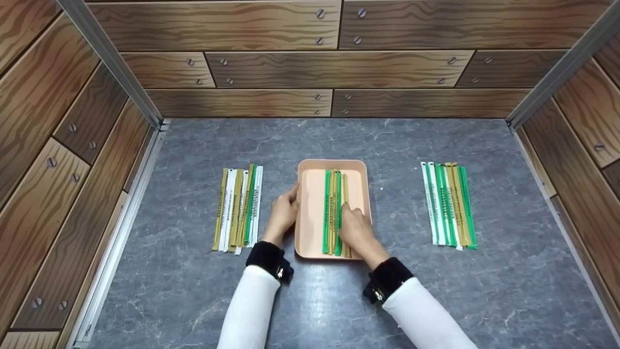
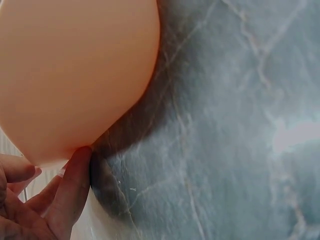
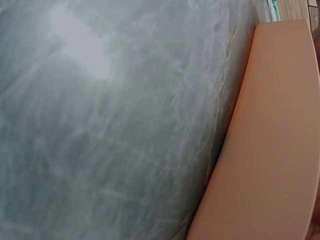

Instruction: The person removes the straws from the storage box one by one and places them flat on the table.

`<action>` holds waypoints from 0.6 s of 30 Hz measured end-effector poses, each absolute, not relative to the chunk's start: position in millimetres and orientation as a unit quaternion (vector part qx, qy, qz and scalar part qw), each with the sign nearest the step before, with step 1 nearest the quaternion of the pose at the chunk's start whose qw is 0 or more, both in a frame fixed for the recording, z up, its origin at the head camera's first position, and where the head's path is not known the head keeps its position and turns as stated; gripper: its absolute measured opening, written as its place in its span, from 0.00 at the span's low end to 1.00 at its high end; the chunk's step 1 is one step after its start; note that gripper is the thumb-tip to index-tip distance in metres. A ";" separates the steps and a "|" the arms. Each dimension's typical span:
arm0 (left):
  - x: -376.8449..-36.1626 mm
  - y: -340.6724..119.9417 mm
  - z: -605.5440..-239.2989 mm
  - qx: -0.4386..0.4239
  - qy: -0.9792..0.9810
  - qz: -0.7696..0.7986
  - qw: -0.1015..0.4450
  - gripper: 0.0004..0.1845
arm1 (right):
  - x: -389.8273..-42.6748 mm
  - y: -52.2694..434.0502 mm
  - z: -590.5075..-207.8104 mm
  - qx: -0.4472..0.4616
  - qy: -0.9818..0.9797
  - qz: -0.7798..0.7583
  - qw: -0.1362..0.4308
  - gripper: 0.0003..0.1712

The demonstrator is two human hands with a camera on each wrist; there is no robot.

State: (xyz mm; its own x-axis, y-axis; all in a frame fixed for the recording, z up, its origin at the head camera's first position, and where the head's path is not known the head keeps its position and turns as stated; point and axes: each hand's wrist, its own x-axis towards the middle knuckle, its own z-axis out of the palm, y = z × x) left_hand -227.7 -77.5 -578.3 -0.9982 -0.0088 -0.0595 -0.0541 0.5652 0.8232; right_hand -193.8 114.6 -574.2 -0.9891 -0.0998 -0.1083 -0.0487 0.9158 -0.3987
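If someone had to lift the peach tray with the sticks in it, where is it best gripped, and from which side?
Probably by the two long side rims, one hand on each. The tray is a shallow rectangle with a raised rim, and the sticks lie lengthwise inside, so level lifting should keep them in place. The left hand already touches the left rim; the right hand rests on the sticks.
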 end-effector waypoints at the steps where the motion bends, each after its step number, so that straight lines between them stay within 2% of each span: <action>1: -227.9 -77.6 -578.5 -0.018 0.884 0.466 0.024 0.28 | -193.7 114.7 -574.4 -0.038 0.976 -0.205 0.066 0.30; 8: -228.0 -78.7 -578.0 -0.022 0.880 0.474 0.029 0.28 | -190.6 117.4 -575.3 -0.031 0.963 -0.260 0.055 0.38; 12: -227.8 -79.0 -578.0 -0.022 0.877 0.480 0.028 0.28 | -188.5 120.6 -569.2 -0.029 0.951 -0.308 0.011 0.41; 18: -228.8 -78.7 -579.7 -0.015 0.875 0.483 0.026 0.29 | -187.2 129.5 -554.8 -0.055 0.921 -0.380 -0.070 0.38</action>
State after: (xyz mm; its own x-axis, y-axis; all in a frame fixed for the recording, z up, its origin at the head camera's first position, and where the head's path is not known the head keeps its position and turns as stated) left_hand -228.8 -78.7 -579.7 -0.9982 -0.0005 -0.0594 -0.0505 0.5339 0.8440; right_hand -187.2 129.5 -554.8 -0.9841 -0.0484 0.1711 -0.1550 0.7054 -0.6917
